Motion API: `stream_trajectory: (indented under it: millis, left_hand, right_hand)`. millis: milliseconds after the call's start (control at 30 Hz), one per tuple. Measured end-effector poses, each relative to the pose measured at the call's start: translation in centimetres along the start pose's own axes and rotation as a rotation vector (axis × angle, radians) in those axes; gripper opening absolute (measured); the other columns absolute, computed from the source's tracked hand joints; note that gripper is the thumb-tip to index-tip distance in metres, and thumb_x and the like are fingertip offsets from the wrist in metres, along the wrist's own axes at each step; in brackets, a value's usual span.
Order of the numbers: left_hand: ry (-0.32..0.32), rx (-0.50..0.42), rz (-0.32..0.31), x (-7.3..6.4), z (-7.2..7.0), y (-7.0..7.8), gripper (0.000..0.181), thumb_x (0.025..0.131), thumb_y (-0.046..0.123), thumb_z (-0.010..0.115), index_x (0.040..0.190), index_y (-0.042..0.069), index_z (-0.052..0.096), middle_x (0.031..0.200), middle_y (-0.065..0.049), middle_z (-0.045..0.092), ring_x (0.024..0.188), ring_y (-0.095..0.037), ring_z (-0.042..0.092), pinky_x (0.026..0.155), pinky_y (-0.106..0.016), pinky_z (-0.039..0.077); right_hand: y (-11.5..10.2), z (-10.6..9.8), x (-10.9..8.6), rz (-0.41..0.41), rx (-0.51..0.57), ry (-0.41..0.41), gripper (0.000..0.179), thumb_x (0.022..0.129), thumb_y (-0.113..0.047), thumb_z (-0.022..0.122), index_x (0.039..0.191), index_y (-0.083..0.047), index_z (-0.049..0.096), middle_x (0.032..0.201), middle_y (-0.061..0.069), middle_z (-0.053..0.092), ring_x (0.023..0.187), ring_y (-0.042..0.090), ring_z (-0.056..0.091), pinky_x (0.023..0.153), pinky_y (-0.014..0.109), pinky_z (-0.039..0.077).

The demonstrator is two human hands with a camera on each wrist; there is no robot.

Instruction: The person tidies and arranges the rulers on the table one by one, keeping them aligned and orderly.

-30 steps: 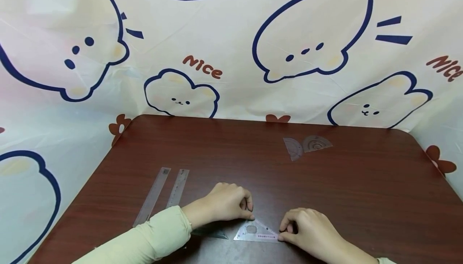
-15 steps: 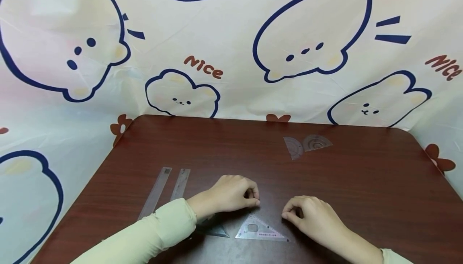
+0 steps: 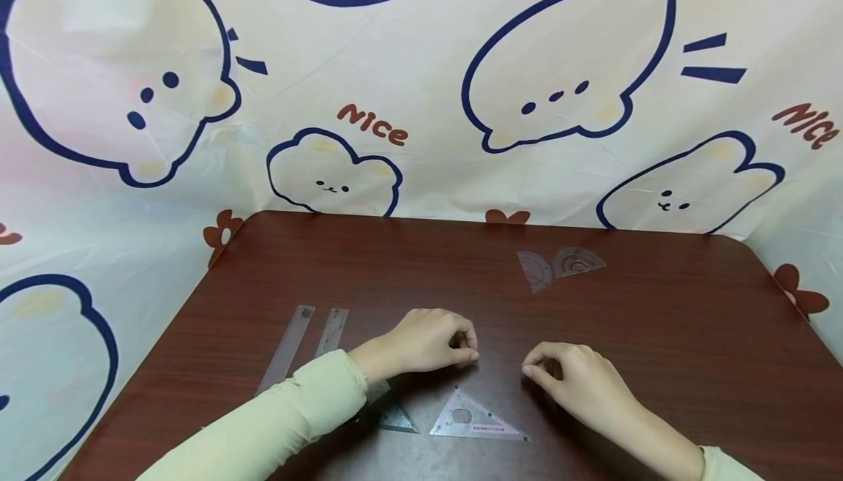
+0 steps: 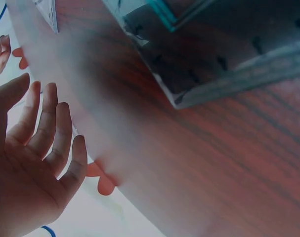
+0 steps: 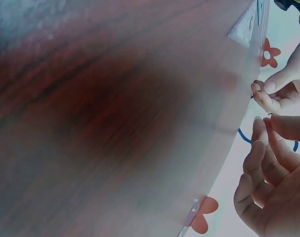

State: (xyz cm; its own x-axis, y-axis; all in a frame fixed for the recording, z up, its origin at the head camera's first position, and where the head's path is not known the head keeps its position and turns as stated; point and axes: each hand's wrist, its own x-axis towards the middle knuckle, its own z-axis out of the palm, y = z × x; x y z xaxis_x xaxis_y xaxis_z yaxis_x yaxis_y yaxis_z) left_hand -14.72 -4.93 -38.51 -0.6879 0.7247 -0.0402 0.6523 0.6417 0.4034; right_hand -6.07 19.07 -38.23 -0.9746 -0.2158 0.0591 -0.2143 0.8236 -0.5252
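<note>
Nearest, at the lower edge of the head view, the pale green left sleeve (image 3: pixel 283 411) and right sleeve (image 3: pixel 721 463). Between them, flat on the dark red-brown worktop (image 3: pixel 691 320) and apart from both hands, the clear set square (image 3: pixel 487 422), long edge toward the near side, with a small oval hole and a strip of lettering. Just left of that, a greenish set square (image 3: pixel 400 419), partly hidden by the left sleeve. Slightly farther, the left hand (image 3: pixel 428 342), grip slack, fingers softly bent, with nothing visible in it. Across from it, the right hand (image 3: pixel 586 378), grip equally loose and seemingly empty; cannot tell whether thumb and forefinger touch. Beyond the left sleeve, two rulers (image 3: pixel 285 351) side by side, lower ends hidden. Well beyond, two protractors (image 3: pixel 577 263) close together. At the very back, a whitish cloth (image 3: pixel 421 64) with blue-outlined faces.
</note>
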Motion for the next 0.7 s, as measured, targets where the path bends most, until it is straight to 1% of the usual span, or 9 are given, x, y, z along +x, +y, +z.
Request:
stream_trajectory:
  millis: [267,400,500,600,700]
  left_hand:
    - [0.0,0.007,0.005,0.5,-0.3,0.1,0.011,0.093,0.039,0.069,0.084,0.033,0.066,0.074,0.025,0.056,0.07,0.004,0.053,0.066,-0.027,0.045]
    - [-0.004,0.01,-0.001,0.8,-0.4,0.1,0.011,0.093,0.039,0.069,0.084,0.033,0.067,0.074,0.024,0.056,0.07,0.003,0.053,0.067,-0.027,0.045]
    - [-0.01,0.018,0.003,1.0,-0.4,0.0,0.011,0.094,0.04,0.068,0.085,0.034,0.067,0.077,0.024,0.056,0.072,0.001,0.053,0.068,-0.028,0.045]
    - [-0.012,0.021,0.017,1.3,-0.4,-0.1,0.01,0.094,0.039,0.068,0.085,0.033,0.067,0.08,0.023,0.057,0.073,0.001,0.053,0.068,-0.028,0.045]
    - [-0.006,0.018,0.026,1.5,-0.5,-0.3,0.009,0.094,0.039,0.069,0.086,0.034,0.067,0.084,0.023,0.058,0.076,0.001,0.054,0.07,-0.028,0.046]
  right_hand:
    - [0.3,-0.3,0.4,0.004,-0.001,0.012,0.005,0.091,-0.027,0.074,0.086,-0.027,0.071,0.071,-0.02,0.058,0.052,0.001,0.039,0.05,0.025,0.036]
    - [0.4,-0.5,0.7,-0.003,-0.007,0.025,0.008,0.091,-0.031,0.073,0.087,-0.025,0.071,0.071,-0.02,0.058,0.051,0.001,0.04,0.051,0.026,0.037]
    - [0.4,-0.6,0.9,-0.002,-0.011,0.034,0.01,0.092,-0.033,0.072,0.088,-0.024,0.072,0.071,-0.019,0.057,0.051,0.002,0.04,0.05,0.026,0.036]
    - [0.5,-0.7,1.0,0.005,-0.021,0.042,0.009,0.092,-0.032,0.072,0.089,-0.024,0.072,0.066,-0.017,0.054,0.05,0.002,0.039,0.049,0.026,0.035]
    - [0.6,-0.8,1.2,0.009,-0.022,0.047,0.008,0.092,-0.032,0.072,0.09,-0.023,0.072,0.064,-0.016,0.053,0.051,0.003,0.04,0.049,0.026,0.035]
